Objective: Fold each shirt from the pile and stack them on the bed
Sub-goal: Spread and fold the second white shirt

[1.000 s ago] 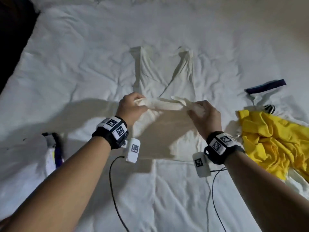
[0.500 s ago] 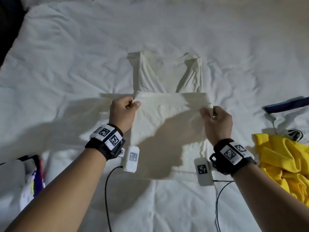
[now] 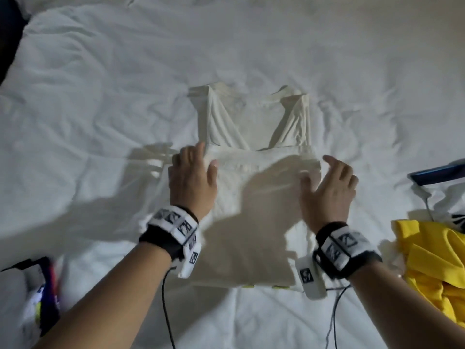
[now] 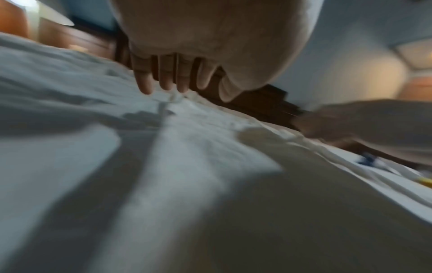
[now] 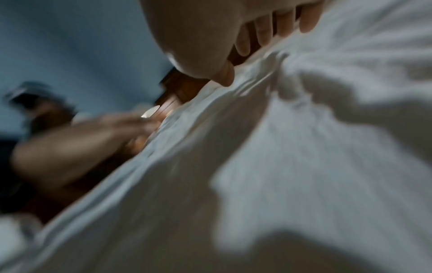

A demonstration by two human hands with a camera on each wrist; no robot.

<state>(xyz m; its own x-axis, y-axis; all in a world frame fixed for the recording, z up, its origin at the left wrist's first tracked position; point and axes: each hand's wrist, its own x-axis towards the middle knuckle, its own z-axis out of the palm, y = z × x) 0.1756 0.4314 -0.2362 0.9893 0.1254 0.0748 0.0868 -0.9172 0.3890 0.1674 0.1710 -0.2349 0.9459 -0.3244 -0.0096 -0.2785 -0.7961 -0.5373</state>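
Observation:
A cream shirt [image 3: 254, 192] lies on the white bed [image 3: 100, 96], sleeves tucked in and its bottom half folded up over the middle. My left hand [image 3: 193, 172] hovers at the fold's left corner with fingers straight and nothing in them; its fingers [image 4: 163, 77] point down just above the cloth. My right hand [image 3: 329, 182] is at the fold's right corner, fingers spread and loose, holding nothing; its fingertips [image 5: 264, 38] hang just over the fabric [image 5: 280, 147]. Both wrist views are blurred.
A crumpled yellow shirt [image 3: 432, 270] lies at the right edge, with a dark blue and white garment [image 3: 437, 172] behind it. Another folded garment [image 3: 30, 298] with coloured print sits at the lower left. Cables trail from both wrists.
Both hands carried the shirt's bottom hem up over its middle, laid it down, then let go and opened.

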